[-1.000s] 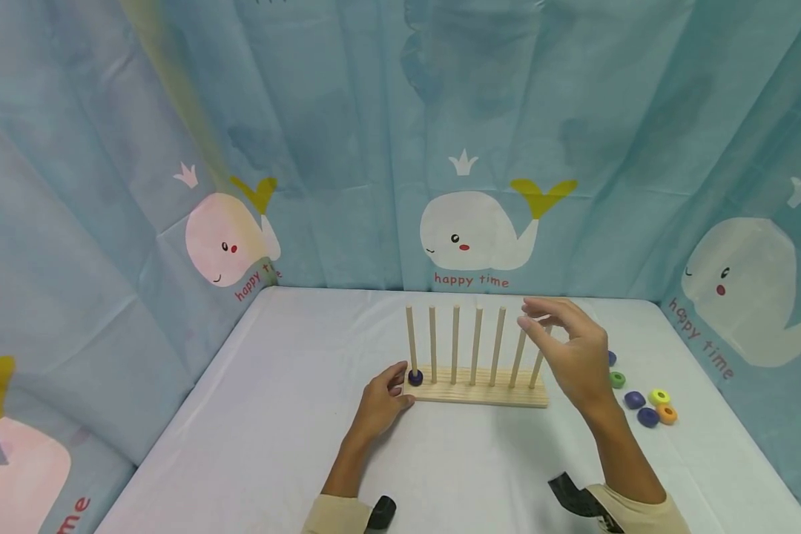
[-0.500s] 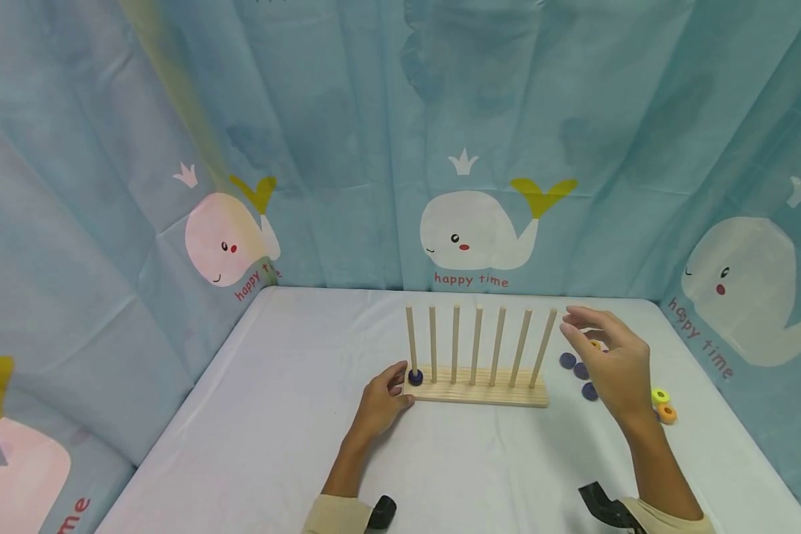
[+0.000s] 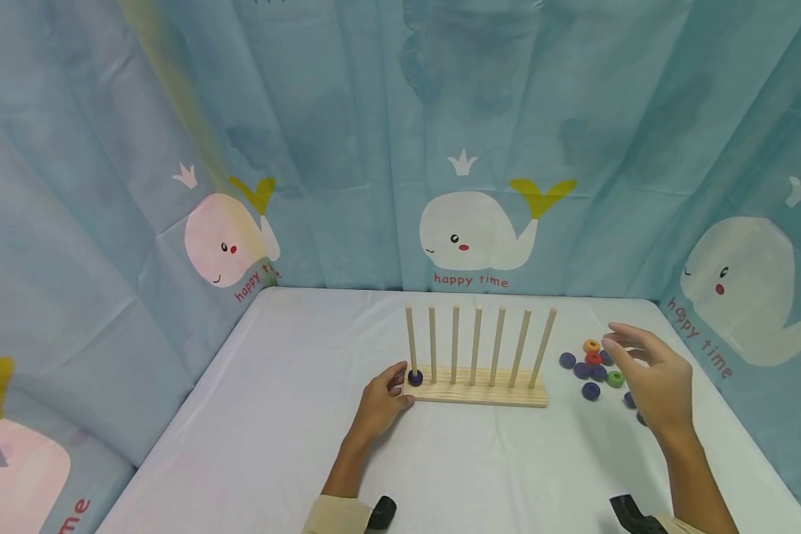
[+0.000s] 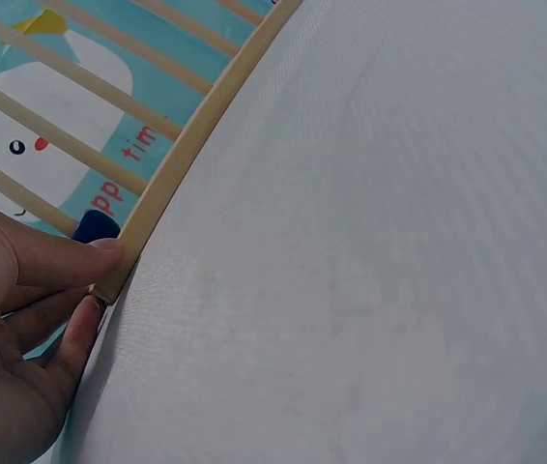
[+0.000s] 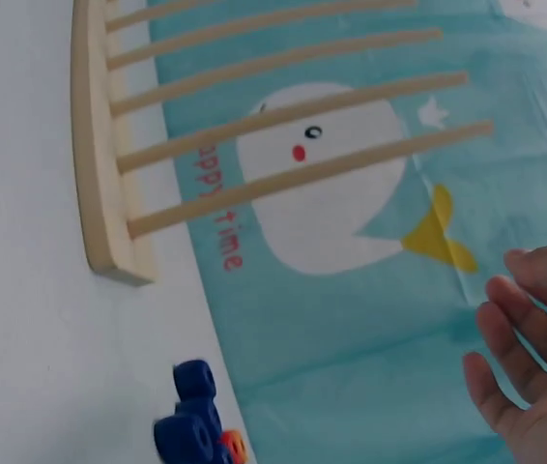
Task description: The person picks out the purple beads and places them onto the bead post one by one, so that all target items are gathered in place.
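Observation:
A wooden peg board [image 3: 478,393] with several upright pegs stands on the table, a dark blue bead [image 3: 415,377] at the foot of its leftmost peg. My left hand [image 3: 382,403] holds the board's left end; in the left wrist view the thumb lies on top beside the blue bead [image 4: 97,226] and a fingertip is at the lower edge. My right hand [image 3: 657,378] is in the air right of the board, fingers loosely curved, nothing between them. It overlaps some loose beads: an orange bead [image 3: 591,345], a red bead [image 3: 593,358], a green bead [image 3: 615,379] and several blue beads [image 3: 590,391].
A white cloth covers the table [image 3: 274,415]. Behind and at both sides hangs a blue curtain [image 3: 347,148] printed with whales. In the right wrist view, blue beads [image 5: 185,438] lie below the near end of the board.
My right hand has moved from over the board's right pegs rightward and slightly down to the loose beads, uncovering the nearer ones. My left hand and the board have stayed put.

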`<state>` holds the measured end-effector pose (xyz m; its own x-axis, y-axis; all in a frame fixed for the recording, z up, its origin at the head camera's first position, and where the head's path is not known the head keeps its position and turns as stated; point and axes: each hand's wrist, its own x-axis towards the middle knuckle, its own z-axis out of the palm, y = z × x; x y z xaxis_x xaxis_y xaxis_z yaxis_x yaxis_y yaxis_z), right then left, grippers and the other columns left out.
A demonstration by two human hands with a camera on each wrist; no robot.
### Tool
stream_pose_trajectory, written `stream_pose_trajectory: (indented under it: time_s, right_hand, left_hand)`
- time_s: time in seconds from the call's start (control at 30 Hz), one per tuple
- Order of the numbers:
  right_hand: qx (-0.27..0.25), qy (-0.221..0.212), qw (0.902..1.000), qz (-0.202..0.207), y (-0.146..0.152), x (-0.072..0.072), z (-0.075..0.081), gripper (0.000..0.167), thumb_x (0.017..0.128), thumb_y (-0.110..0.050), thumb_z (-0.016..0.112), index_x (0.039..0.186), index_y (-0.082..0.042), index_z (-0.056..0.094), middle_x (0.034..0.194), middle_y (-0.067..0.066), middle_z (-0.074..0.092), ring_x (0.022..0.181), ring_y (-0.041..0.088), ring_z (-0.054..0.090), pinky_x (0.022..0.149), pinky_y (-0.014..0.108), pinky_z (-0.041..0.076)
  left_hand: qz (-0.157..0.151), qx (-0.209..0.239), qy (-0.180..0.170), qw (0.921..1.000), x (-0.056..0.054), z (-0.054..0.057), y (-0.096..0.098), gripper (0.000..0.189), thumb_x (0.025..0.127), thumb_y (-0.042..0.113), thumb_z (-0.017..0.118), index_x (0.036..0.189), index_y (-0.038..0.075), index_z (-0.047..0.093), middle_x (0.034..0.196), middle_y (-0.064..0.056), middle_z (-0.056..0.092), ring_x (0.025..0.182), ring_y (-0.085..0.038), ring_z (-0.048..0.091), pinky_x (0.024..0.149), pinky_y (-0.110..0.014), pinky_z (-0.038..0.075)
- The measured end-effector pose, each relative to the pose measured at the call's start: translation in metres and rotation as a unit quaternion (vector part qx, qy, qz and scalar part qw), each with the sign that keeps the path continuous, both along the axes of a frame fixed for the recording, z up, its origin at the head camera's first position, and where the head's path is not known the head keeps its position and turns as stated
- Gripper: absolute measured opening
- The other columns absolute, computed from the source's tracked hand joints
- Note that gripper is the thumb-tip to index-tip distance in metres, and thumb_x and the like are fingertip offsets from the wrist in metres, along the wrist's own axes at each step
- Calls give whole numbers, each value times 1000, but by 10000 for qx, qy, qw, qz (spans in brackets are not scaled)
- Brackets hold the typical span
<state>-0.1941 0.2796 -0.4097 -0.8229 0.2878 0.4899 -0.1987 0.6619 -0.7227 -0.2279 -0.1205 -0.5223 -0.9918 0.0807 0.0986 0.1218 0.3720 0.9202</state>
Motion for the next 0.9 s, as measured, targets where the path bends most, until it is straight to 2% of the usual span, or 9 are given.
stream_pose_trajectory:
  time_s: [0.07,0.13,0.23,0.3,0.57,0.7,0.8,0.87,0.9]
  right_hand:
    - [-48,-75,9999,-77,6,0,-2,35,93,-32,66,125,-20,67,115,6,69,95,-7,53,98,32,47]
    - [-73,-127,9998,-109,11,0,-5,35,93,-31,66,126,-19,67,116,8,69,96,-8,53,98,28,47]
    - [-25,-267,9995,-185,20,0,-10,36,94,-33,65,127,-20,66,117,7,68,96,-9,53,86,11,46]
    - [9,-389,9990,-230,26,0,-14,38,94,-36,64,128,-20,65,119,7,68,97,-8,53,80,5,42]
    - [-97,-831,9956,-415,43,3,-25,43,94,-41,61,132,-19,61,122,7,66,103,3,57,75,3,42]
    - [-55,-1037,9938,-395,47,3,-29,47,95,-43,60,134,-17,60,124,11,65,112,24,58,77,11,47]
    - [39,-1181,9923,-376,51,3,-32,51,95,-45,59,135,-15,58,126,14,63,115,37,57,84,30,56]
    - [95,-1255,9914,-369,53,2,-34,53,95,-45,59,136,-13,57,127,16,62,116,40,56,86,44,56]
    - [101,-1276,9911,-362,54,2,-35,53,95,-45,59,136,-12,57,128,16,62,115,41,56,84,47,56]
  left_hand:
    - [-4,13,2,10000,0,0,0,65,82,1,74,142,8,50,130,-11,59,118,-24,57,97,-30,50]
    - [-1,12,11,10000,0,0,0,65,82,1,74,142,8,50,130,-11,59,118,-24,57,97,-30,50]
    - [13,-2,25,10000,-1,0,0,65,81,0,74,141,8,50,129,-12,59,117,-24,57,96,-29,50]
    - [28,-10,10,10000,-1,0,0,66,81,0,74,141,8,50,129,-11,59,117,-24,57,96,-29,50]
    - [37,-10,-42,10000,-2,-2,-1,66,80,1,74,141,9,50,128,-10,59,117,-22,57,95,-27,51]
    - [16,-24,-29,10000,-2,-4,-1,67,80,1,75,142,8,50,129,-10,59,117,-22,57,95,-27,51]
    - [6,-4,-61,10000,-2,-4,-1,67,80,2,74,142,8,49,130,-10,59,118,-21,57,96,-26,50]
    - [16,3,-96,10000,-2,-4,-1,67,81,2,74,142,9,49,130,-9,58,118,-20,56,96,-25,50]
    - [21,7,-97,10000,-2,-4,-1,67,81,2,74,142,10,49,130,-8,58,118,-20,56,96,-25,49]
